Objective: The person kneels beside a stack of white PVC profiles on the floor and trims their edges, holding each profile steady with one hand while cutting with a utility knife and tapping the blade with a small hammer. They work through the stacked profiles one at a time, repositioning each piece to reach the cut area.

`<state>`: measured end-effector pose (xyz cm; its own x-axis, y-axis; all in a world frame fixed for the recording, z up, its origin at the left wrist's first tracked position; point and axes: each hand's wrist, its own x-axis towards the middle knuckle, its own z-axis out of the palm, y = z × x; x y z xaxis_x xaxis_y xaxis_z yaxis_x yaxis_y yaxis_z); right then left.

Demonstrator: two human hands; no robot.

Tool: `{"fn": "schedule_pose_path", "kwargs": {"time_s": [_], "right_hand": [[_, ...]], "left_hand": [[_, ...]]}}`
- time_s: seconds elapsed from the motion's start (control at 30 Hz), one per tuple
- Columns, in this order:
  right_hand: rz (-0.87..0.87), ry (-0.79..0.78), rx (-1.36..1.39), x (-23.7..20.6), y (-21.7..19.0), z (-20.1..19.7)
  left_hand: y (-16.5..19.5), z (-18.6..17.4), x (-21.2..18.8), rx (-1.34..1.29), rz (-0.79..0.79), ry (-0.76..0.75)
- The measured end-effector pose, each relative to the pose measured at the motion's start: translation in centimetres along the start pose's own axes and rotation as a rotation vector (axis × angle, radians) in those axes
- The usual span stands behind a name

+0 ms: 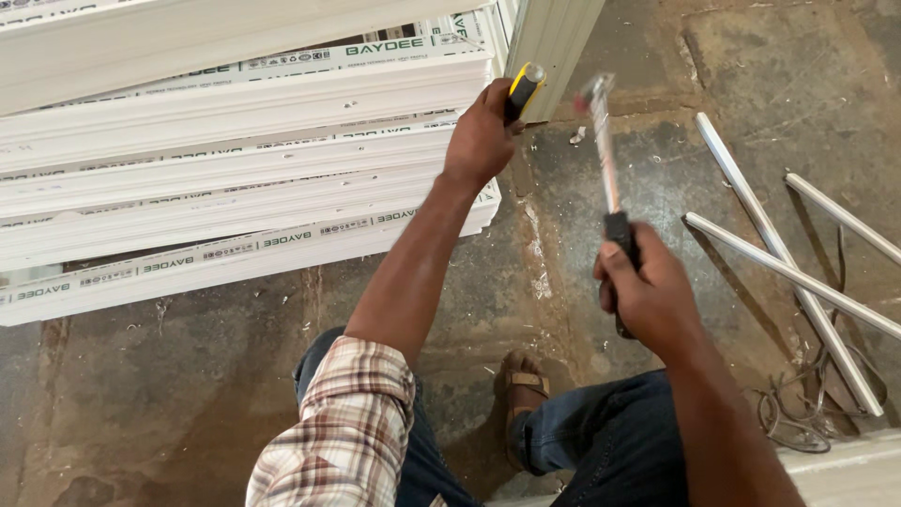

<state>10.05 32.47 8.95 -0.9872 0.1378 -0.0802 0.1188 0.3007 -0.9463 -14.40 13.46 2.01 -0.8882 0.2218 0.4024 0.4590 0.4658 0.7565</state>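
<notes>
Right hand (648, 282) grips one hammer (605, 160); left hand (481, 136) clasps one yellow-handled chisel (524, 86).

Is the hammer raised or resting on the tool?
Raised: the hammer in the right hand shows a blurred head clear of the yellow-handled tool.

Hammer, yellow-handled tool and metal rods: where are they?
Hammer (608, 160): head view, on its shaft.
Yellow-handled tool (524, 86): head view, on its yellow and black handle.
Metal rods (779, 272): head view, on one rod on the floor.
</notes>
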Motion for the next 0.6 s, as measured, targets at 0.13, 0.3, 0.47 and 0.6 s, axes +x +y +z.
{"fn": "schedule_pose_path", "kwargs": {"time_s": [0.13,0.3,0.47,0.6], "right_hand": [[-0.262,0.097,-0.135,0.2,-4.3,1.2],[-0.153,0.023,-0.779,2.0,-7.4,2.9],[-0.23,0.193,-0.269,1.0,-7.5,3.0],[-0.167,0.055,-0.718,1.6,-7.1,3.1]], "left_hand": [[0.3,-0.1,-0.1,-0.01,0.007,-0.002],[0.4,-0.1,-0.1,-0.001,-0.023,-0.041],[0.3,0.0,-0.2,-0.07,0.04,0.037],[0.1,0.2,-0.2,-0.05,0.019,0.019]]}}
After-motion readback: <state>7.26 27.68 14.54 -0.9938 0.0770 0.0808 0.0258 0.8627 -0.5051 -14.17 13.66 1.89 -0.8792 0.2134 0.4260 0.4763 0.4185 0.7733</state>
